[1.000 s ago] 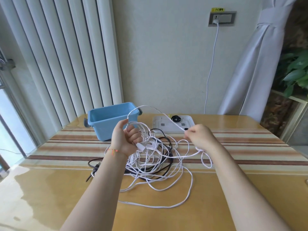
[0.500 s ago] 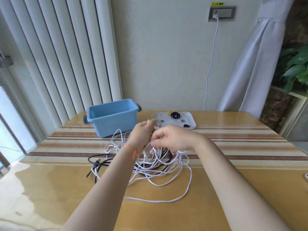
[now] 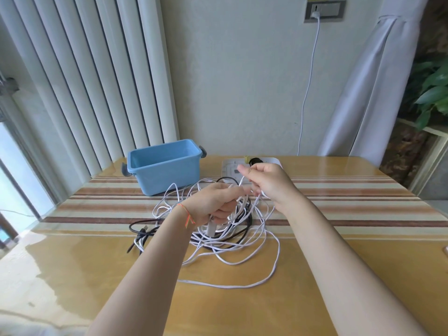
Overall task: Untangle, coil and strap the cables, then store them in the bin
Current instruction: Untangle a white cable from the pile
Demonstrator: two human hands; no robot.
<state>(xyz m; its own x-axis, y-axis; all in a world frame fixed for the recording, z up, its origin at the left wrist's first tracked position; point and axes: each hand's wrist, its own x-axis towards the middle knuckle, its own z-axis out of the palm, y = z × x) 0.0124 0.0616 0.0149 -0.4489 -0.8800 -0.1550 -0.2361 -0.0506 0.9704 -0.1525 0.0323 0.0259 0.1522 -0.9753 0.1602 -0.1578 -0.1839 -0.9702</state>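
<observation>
Tangled heap of white cables [image 3: 225, 241] mid-worktop [image 3: 363, 275], mixed with a black cable [image 3: 143, 226]; no single long axis, loops running every way. Widest spread left to right, one long white loop trailing toward the near edge and curving back. Thin, flat-looking white strands, glossy; black strands threaded under and through the white, black ends poking out at the left of the heap, pointing toward the near left corner. A white plug end [image 3: 210, 228] hanging downward below the left hand.

Left hand [image 3: 213, 204] raised just above the heap, fingers curled around several white strands, gripping them. Orange thread bracelet [image 3: 186, 214] on that wrist. Right hand [image 3: 264, 183] just beside it and slightly higher, thumb and fingers pinching 1 white strand that runs down toward the left hand and the pile.

Blue bin [image 3: 164, 163] behind the heap to the left, upright, open top, grey handles at both ends, touching nothing of the tangle as far as can be told. White tray [image 3: 228, 168] behind the right hand, partly hidden, a small black item on it. Striped runner [image 3: 351, 202] across the worktop. Another white cord [image 3: 308, 88] plugged into a wall socket [image 3: 324, 9].
</observation>
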